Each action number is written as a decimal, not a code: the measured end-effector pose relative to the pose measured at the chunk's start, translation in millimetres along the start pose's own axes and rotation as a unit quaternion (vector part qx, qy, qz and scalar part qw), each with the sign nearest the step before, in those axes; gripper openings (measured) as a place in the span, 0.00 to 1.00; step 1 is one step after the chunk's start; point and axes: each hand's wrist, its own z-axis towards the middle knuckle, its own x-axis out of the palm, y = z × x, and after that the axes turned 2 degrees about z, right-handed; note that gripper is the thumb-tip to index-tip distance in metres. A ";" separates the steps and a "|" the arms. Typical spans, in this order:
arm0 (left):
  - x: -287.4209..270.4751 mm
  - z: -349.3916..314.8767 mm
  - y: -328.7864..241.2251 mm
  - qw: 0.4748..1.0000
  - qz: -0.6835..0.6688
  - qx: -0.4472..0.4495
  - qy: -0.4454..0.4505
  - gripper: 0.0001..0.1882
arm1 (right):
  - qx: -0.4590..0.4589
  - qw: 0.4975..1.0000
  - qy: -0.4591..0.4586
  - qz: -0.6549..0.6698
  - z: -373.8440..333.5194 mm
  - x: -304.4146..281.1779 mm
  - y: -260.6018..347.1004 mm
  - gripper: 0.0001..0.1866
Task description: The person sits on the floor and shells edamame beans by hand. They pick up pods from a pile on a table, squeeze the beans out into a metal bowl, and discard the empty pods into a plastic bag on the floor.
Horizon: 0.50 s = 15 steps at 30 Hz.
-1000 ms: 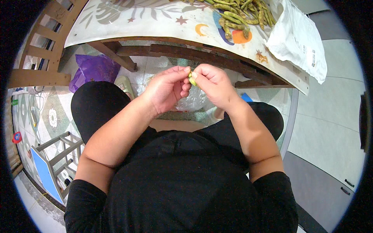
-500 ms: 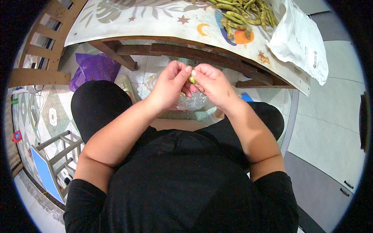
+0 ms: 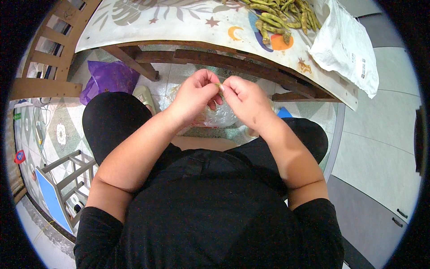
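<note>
Between my fingertips is a small green bean pod [image 3: 220, 86], mostly covered by the fingers. My left hand [image 3: 200, 95] pinches it from the left, thumb against forefinger. From the right, my right hand [image 3: 244, 97] grips it with thumb and curled fingers. Both hands meet in front of the table edge, above a clear plastic bag [image 3: 219, 117] down between my legs. What lies in that bag is hard to make out. A heap of green-yellow bean pods [image 3: 286, 15] lies on the table's far right part.
The table [image 3: 179, 27] has a patterned white cover. A white bag [image 3: 345, 49] hangs over its right corner. Beneath the table on the left sits a purple bag [image 3: 109, 80]. A wooden chair [image 3: 47, 87] stands at the left, with a blue-topped stool [image 3: 56, 197] lying nearer me.
My right hand has turned slightly, its fingers curling more over the pod. Less of the green pod shows now. My left hand stays nearly in place.
</note>
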 end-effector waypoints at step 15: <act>5.1 -4.1 11.7 0.961 -0.273 -0.040 0.003 0.04 | 0.090 0.901 -0.001 0.425 4.7 8.1 -2.9 0.04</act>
